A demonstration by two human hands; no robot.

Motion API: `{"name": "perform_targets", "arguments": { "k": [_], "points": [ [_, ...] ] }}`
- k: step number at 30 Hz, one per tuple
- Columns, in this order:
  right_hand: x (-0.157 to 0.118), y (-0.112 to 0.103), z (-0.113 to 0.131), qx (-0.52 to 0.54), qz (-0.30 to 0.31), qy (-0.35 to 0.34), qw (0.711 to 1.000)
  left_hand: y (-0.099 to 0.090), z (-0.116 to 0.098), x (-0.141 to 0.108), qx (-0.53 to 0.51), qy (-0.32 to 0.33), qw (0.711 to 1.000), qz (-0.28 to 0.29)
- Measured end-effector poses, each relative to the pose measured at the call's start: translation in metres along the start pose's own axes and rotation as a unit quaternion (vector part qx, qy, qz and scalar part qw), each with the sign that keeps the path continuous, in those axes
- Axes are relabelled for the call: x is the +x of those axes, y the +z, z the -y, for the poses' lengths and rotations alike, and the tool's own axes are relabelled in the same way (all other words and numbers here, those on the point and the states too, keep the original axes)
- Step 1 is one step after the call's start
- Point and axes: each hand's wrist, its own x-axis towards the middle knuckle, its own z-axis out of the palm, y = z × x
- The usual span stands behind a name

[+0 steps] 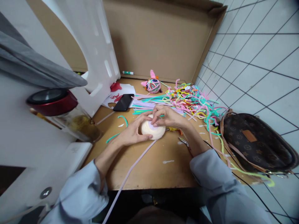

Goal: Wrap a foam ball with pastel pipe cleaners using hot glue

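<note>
A cream-coloured round ball (157, 132) sits between my two hands near the middle of the table. My left hand (135, 130) grips its left side, thumb at the lower front and fingers over the top. On top of the ball is a small lilac patch, which the fingers of my right hand (165, 116) pinch and press. A long lilac pipe cleaner (132, 168) runs from below the ball down over the table's front edge. Whether it joins the lilac patch is hidden.
Behind lie straight pipe cleaners (144, 104), a tangled colourful pile (193, 99), a pink figure (153, 85) and a black phone (123, 102). Pliers (183, 142) lie near my right forearm. A glass bottle (79, 121) stands left; a brown bag (259, 140) sits right.
</note>
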Motion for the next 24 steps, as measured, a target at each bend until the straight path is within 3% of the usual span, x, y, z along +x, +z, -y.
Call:
{"name": "perform_targets", "arguments": {
  "k": [14, 24],
  "points": [
    [0.002, 0.004, 0.002, 0.009, -0.004, 0.022, 1.0, 0.008, 0.009, -0.001, -0.16, -0.092, 0.982, -0.034],
    [0.003, 0.005, -0.002, 0.01, -0.002, 0.012, 1.0, 0.011, 0.015, -0.001, -0.166, -0.082, 0.981, -0.052]
  ]
}}
